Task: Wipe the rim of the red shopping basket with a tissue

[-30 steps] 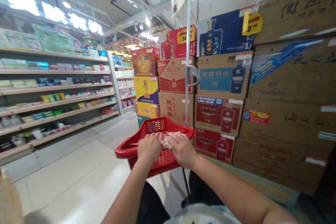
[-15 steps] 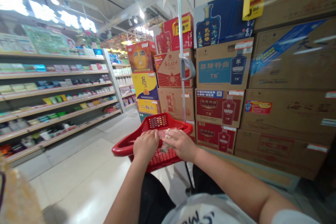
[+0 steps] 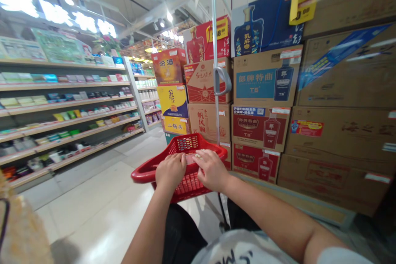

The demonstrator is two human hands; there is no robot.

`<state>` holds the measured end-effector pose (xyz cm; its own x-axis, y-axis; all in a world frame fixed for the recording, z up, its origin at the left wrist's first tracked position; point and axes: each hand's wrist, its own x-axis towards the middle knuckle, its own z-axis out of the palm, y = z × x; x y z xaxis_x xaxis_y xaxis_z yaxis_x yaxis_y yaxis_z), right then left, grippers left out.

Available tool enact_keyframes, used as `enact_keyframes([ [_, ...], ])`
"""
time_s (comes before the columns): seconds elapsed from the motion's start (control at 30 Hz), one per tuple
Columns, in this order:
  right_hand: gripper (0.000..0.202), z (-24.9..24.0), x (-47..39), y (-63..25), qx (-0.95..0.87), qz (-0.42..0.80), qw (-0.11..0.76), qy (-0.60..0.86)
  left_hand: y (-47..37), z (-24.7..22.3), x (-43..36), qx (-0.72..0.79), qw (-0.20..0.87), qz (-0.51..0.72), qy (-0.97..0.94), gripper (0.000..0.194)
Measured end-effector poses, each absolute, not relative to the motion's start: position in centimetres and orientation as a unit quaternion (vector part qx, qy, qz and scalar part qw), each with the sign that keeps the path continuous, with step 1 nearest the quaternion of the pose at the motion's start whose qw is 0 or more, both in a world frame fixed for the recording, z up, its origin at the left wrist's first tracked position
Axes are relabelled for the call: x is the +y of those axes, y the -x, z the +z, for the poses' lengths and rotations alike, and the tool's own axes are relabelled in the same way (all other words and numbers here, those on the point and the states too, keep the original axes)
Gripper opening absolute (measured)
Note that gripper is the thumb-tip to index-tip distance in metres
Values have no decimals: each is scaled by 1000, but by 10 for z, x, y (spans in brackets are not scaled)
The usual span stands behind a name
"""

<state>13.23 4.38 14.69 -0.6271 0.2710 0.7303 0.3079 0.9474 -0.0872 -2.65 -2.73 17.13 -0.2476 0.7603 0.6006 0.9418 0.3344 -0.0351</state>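
A red plastic shopping cart [image 3: 145, 174] stands close in front of me. My left hand [image 3: 170, 169] is closed over the left part of its push bar, thumb toward the middle. My right hand [image 3: 213, 170] is curled at the right part of the bar. A small pale bit of a crumpled tissue [image 3: 198, 156] shows by its fingertips; the rest is hidden under the hand. Between the two hands a pinkish stretch of the bar [image 3: 189, 159] is visible. No goods can be made out in the part of the basket that shows.
Stacked liquor cartons [image 3: 261, 128] rise on the right, with a metal pole [image 3: 215, 29] bearing a grey loop in front. Shelves [image 3: 71, 105] of small packages line the left. A tiled aisle floor [image 3: 102, 185] runs between. A blurred yellowish thing [image 3: 21, 222] is at lower left.
My right hand has curled more and drawn slightly toward me, and the crumpled tissue that hung below its fingers is now mostly hidden. The left hand stays on the bar.
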Motion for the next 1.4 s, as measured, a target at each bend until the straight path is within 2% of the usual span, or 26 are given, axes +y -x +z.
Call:
enact_keyframes([
  [0.1,57,146,40,-133,-903,-13,407,140,26,172,-27,-774,261,-170,552,39],
  [0.3,45,146,58,-134,-873,64,453,169,23,175,-28,-784,243,-163,547,40],
  [0.4,41,142,49,-133,-889,36,428,158,24,174,-29,-779,252,-163,550,40],
  [0.53,51,137,35,-137,-913,-22,383,140,27,173,-29,-772,260,-167,556,40],
  [0.73,52,138,38,-140,-920,-51,354,160,28,172,-27,-770,267,-167,555,39],
  [0.9,53,137,42,-134,-913,-68,381,127,29,170,-27,-765,271,-167,560,39],
  [1.07,44,130,64,-141,-893,-58,437,91,32,168,-25,-753,285,-181,564,37],
  [1.27,42,120,51,-124,-856,-25,485,177,30,162,-22,-732,329,-202,562,37],
  [1.4,47,119,42,-116,-862,-42,479,161,24,146,-25,-669,381,-256,585,31],
])
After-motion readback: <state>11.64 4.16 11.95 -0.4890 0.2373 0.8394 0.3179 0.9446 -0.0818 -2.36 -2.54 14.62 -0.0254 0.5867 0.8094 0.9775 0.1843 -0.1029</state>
